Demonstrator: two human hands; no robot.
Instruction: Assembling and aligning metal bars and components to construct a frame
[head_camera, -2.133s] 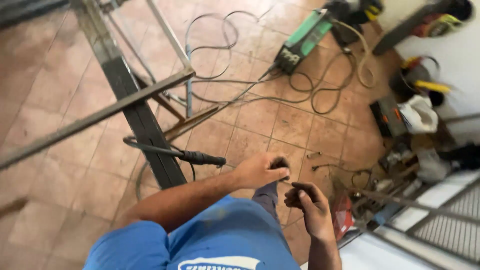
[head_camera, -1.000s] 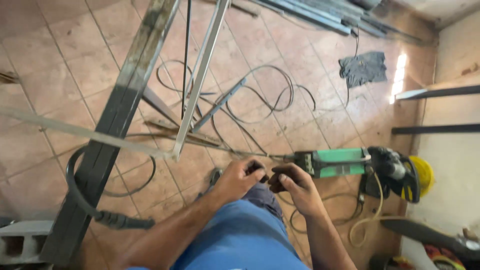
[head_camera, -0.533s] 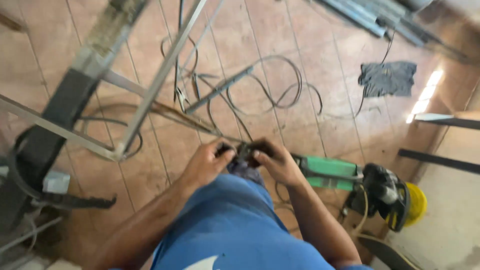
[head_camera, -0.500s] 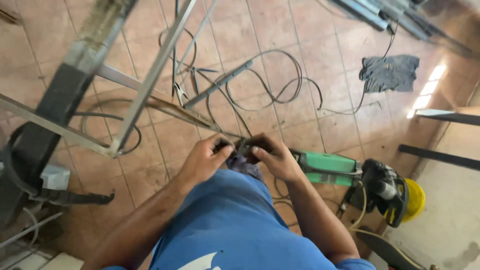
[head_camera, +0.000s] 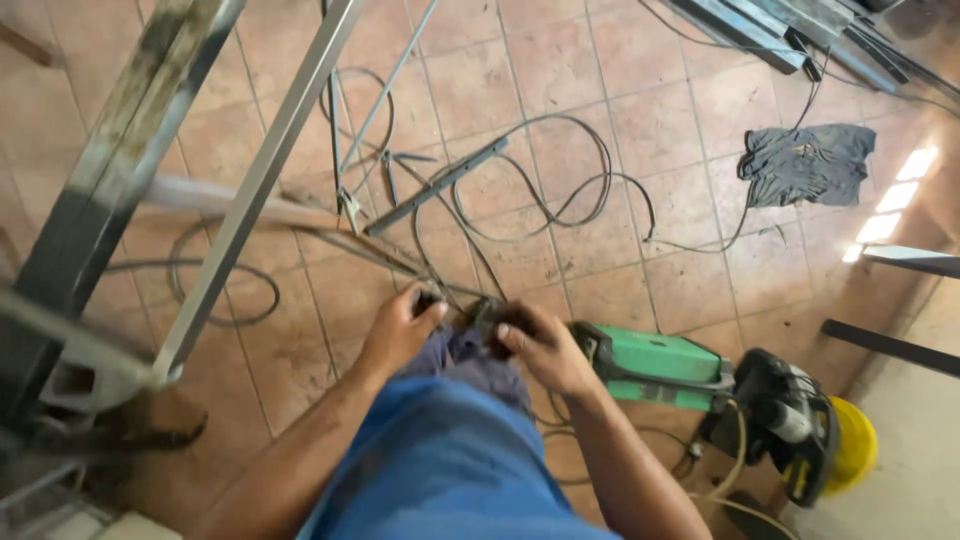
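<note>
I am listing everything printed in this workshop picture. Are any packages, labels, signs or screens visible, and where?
None can be made out.
Nearest candidate: green box-shaped machine on the tiled floor beside the right hand; plain green and dark casing, no label or screen discernible.

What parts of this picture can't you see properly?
- Head view: the small dark thing between the left hand and right hand is covered by fingers.
- The metal frame is blurred and cut off at the left and top edges.
- The yellow helmet is partly hidden by a dark bag.
</note>
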